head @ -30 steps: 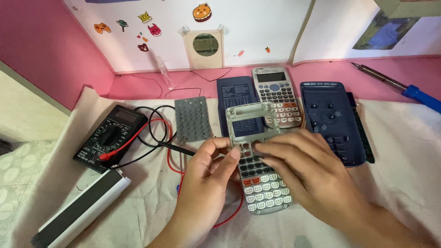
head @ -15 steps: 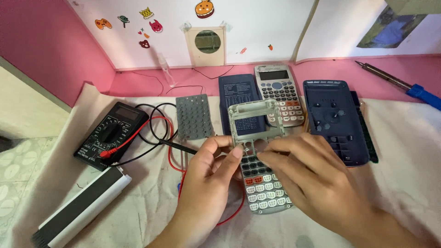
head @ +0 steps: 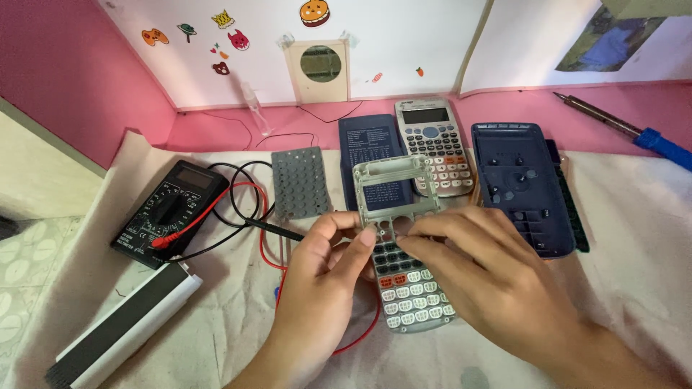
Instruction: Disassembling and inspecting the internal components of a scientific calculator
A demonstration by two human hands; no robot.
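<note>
The grey plastic calculator frame (head: 395, 194) was pinched at centre frame by the left hand (head: 324, 281) and right hand (head: 490, 281), its lower half hidden; the keyed calculator (head: 414, 295) lay partly covered beneath.

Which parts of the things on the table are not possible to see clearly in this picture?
Head view:
- Lower part of the grey frame: covered by the left hand and right hand.
- Soldering iron: handle cut by the right edge.
- Multimeter dial marks: too small.

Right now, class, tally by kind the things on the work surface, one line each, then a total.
Calculators: 2
Dark blue covers: 2
Grey key mat: 1
Black meter: 1
Soldering iron: 1
White-edged black box: 1
Total: 8
</note>
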